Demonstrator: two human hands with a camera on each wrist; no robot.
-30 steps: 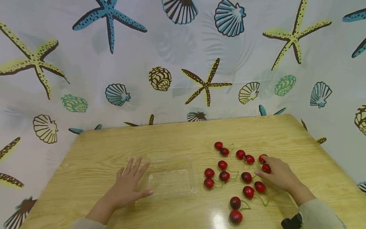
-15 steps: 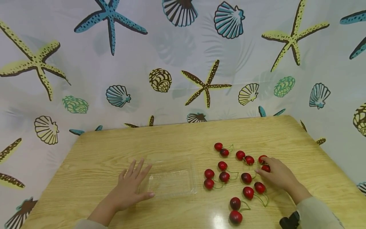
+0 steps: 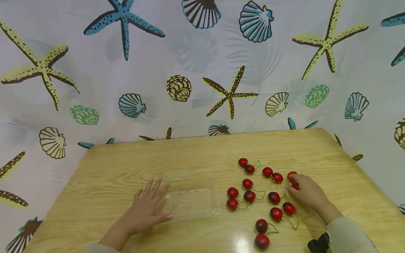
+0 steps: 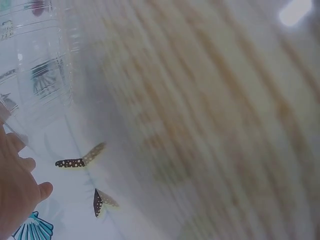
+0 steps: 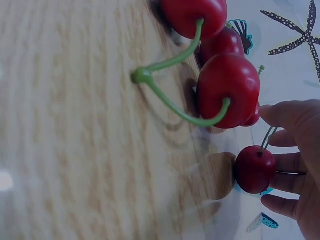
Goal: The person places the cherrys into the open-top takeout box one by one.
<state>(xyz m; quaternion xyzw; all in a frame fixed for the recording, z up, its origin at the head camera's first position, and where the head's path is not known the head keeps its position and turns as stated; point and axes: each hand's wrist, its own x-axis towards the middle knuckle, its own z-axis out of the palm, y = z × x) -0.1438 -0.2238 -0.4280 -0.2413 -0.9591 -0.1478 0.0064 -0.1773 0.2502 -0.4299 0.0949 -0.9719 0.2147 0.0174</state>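
My left hand (image 3: 145, 211) lies flat with its fingers spread on the left side of a clear plastic tray (image 3: 215, 196), fingertips overlapping the tray's edge. In the left wrist view, part of the left hand (image 4: 20, 190) shows below the tray (image 4: 65, 75). On the right, my right hand (image 3: 310, 193) lies over a pair of red cherries (image 3: 291, 175), its fingers loosely spread about them and partly hiding the nearer one. The right wrist view shows one dark red cherry (image 5: 255, 170) with green stems close against the fingers of the right hand (image 5: 300, 155).
Several more cherry pairs lie right of the tray, among them a front pair (image 3: 262, 241), a back pair (image 3: 243, 162) and a left pair (image 3: 232, 203). The wooden table (image 3: 126, 165) meets a shell-and-starfish patterned cloth (image 3: 190, 116) behind it.
Both hands stay almost where they were; the left has shifted slightly to the right in the view. The cherries and tray keep their places, with small camera motion.
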